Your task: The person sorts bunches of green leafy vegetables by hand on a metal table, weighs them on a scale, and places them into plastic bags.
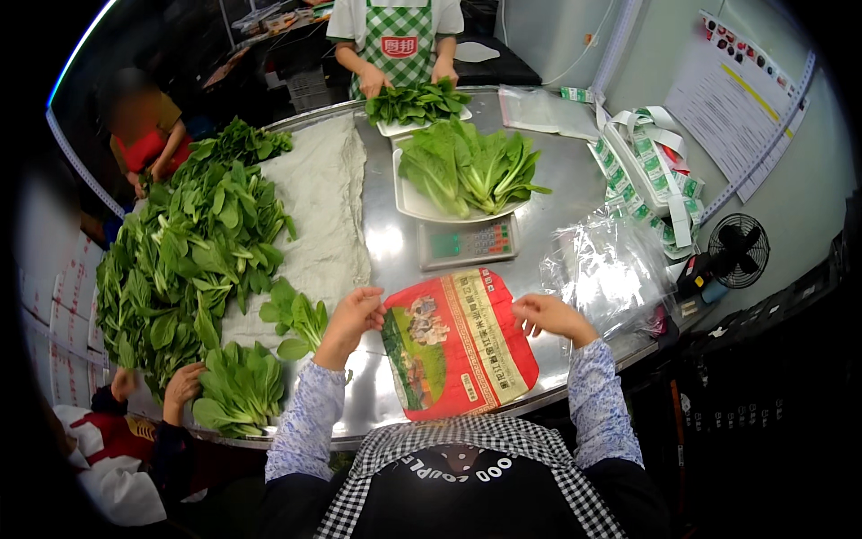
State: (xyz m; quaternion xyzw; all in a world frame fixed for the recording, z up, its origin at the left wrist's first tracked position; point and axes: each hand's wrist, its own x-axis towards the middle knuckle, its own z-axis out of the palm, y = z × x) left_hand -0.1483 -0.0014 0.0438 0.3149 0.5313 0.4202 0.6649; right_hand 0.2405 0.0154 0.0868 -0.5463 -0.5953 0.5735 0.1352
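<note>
Near the front edge of the shiny metal table [557, 193] lies a red printed bag [458, 346], flat, its bottom end hanging a bit past the rim. Hard to tell what is inside, if anything. Left hand [352, 316] pinching the bag's top left corner, fingers curled. Right hand [546, 314] pinching the top right corner, fingers curled too. So bag stretched right between both hands.

Cut off or hard to see: dark corners all around, bent edges. Clear plastic bags [606, 265] by the right edge, shiny and hard to count.

Behind the red bag, a scale [467, 241] with a white tray of leafy greens [471, 166]. More greens on a second tray [415, 101] at the far edge, with another person's hands [370, 81] on them. Big heap of greens [180, 260] along the left edge, beside a white cloth [319, 198]. Small bunch [235, 388] at the front left corner under someone else's hand [182, 386]. Green and white label strips [651, 162] at the far right, a small black fan [738, 250] past them, paper sheets [741, 90] on the wall.
</note>
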